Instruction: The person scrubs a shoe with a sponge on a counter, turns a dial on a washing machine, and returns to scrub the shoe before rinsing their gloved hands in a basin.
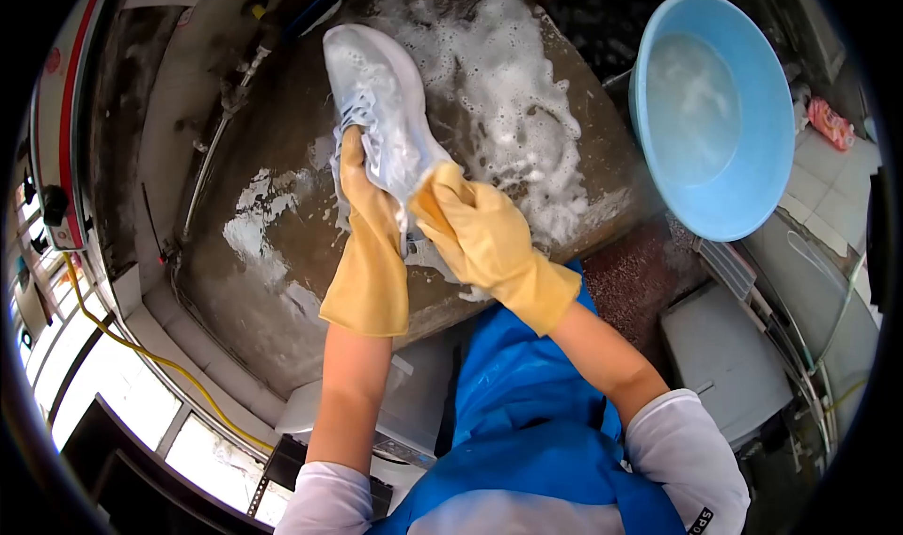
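Note:
A pale shoe covered in suds is held over the wet brown slab, its toe pointing up and to the left. My left hand, in a yellow rubber glove, grips the shoe near the laces and opening, with the thumb along its side. My right hand, gloved the same way, is closed at the heel end around something yellowish pressed against the shoe; I cannot make out what it is. White foam lies on the slab to the right of the shoe.
A light blue basin with cloudy water stands at the upper right. A metal pipe runs along the left wall, and a yellow hose hangs at the lower left. A grey box sits low on the right.

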Demonstrator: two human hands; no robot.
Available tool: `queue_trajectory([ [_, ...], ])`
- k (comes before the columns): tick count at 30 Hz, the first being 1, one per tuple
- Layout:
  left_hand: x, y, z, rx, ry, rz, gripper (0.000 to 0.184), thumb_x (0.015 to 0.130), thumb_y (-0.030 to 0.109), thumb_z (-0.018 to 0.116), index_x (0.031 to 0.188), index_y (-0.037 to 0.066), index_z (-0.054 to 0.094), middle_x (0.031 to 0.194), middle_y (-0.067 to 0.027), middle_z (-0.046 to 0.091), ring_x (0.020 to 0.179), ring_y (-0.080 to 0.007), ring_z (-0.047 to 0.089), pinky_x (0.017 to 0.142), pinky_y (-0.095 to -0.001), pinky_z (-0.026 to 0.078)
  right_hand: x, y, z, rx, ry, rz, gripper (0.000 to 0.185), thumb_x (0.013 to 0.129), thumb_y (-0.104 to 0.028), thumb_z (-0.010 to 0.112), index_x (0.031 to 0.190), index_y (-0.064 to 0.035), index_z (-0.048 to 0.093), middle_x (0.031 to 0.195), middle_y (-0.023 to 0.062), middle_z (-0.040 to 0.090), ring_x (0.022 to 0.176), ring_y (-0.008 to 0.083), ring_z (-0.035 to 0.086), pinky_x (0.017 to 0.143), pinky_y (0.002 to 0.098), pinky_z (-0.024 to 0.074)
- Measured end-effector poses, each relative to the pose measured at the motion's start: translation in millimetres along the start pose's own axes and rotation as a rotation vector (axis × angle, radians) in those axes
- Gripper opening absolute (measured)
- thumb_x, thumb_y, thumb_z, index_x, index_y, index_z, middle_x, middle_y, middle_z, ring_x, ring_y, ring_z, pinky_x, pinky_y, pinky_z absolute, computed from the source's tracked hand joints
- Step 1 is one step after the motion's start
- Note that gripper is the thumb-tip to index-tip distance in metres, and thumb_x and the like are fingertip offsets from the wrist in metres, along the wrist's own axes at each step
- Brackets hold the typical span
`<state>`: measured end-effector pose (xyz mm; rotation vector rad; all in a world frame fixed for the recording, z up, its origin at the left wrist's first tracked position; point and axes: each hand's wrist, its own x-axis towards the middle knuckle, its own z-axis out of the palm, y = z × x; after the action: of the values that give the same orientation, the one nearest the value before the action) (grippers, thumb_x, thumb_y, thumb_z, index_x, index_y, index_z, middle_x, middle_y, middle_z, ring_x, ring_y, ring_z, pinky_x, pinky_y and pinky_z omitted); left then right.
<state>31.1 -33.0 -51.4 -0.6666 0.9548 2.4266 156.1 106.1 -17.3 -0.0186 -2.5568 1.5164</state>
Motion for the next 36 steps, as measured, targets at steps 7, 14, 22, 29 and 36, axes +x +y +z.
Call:
queue_trajectory([
  [7,-10.6,-5.5,34.9,0.305,-0.091,0.185,0.049,0.102,0.007,0.060,0.149,0.001,0.048,0.137,-0.0160,0.063,0.121,-0.0226,0.063,0.103,-0.0336,0.052,128.5,-0.8,1.3,-0.628,-0.149,-0.083,0.042,0.098,-0.028,0.058,0.134,-0.0066,0.061,0.123,0.0197,0.064,0.077,0.0308,0.064,0.062,0.0416,0.0557],
  [14,-12.5,-13.0,57.8,0.050,0.237,-0.124,0.045,0.107,0.020,0.049,0.151,0.008,0.048,0.139,-0.0172,0.061,0.119,-0.0293,0.065,0.096,-0.0399,0.058,68.6,0.4,-18.0,-0.224,-0.080,-0.167,0.036,0.098,-0.024,0.055,0.123,0.0007,0.063,0.127,0.0217,0.063,0.088,0.0380,0.063,0.077,0.0477,0.0570],
  [22,-7.1,-21.9,81.7,0.071,0.399,-0.167,0.056,0.105,0.043,0.055,0.146,0.004,0.055,0.139,-0.0165,0.064,0.125,-0.0309,0.064,0.106,-0.0374,0.052,211.5,56.6,-0.2,-0.613,-0.039,-0.225,0.038,0.100,-0.018,0.054,0.132,0.0016,0.059,0.122,0.0262,0.063,0.080,0.0374,0.065,0.065,0.0472,0.0560],
  [29,-8.5,-26.6,80.1,0.005,0.378,-0.265,0.056,0.107,0.042,0.052,0.145,0.001,0.053,0.142,-0.0169,0.062,0.124,-0.0312,0.063,0.109,-0.0391,0.050,131.7,28.9,-26.6,-0.343,-0.241,-0.260,0.035,0.102,-0.016,0.050,0.131,0.0014,0.059,0.121,0.0290,0.063,0.079,0.0369,0.066,0.067,0.0436,0.0574],
  [36,-12.5,-29.7,76.8,0.839,0.116,0.165,0.041,0.108,0.032,0.051,0.139,0.006,0.059,0.139,-0.0155,0.064,0.123,-0.0291,0.066,0.106,-0.0344,0.054,191.1,52.2,-8.8,-0.476,-0.271,-0.132,0.038,0.099,-0.023,0.057,0.132,-0.0039,0.059,0.131,0.0182,0.059,0.082,0.0333,0.065,0.065,0.0436,0.0588],
])
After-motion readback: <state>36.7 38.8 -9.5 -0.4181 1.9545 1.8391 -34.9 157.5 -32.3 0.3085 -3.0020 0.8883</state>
